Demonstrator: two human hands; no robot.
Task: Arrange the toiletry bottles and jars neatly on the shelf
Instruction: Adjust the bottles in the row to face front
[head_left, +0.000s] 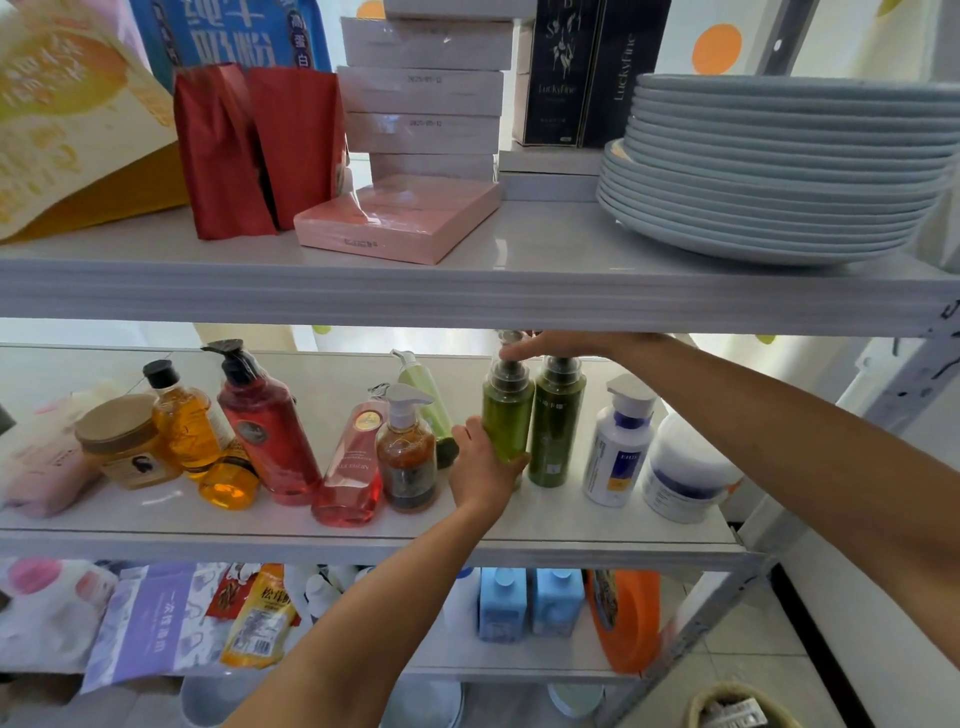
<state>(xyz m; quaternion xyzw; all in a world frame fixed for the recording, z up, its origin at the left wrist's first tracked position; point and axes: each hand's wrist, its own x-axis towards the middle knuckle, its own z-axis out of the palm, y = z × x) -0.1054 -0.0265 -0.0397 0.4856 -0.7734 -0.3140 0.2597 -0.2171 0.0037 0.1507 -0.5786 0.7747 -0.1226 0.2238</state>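
Now the left hand (480, 467) wraps the light green plastic pump bottle (506, 415); right hand (566, 345) pinches its top; smooth, probably slippery, best held low.

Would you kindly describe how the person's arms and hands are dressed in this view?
Both arms are bare as far as the frame shows: no sleeves, gloves or watch. The left hand and the right hand carry no visible rings or bracelets, though the right fingers are partly hidden under the shelf edge.

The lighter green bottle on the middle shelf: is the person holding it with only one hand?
No. The left hand grips the lower body of the lighter green bottle while the right hand rests on its pump top.
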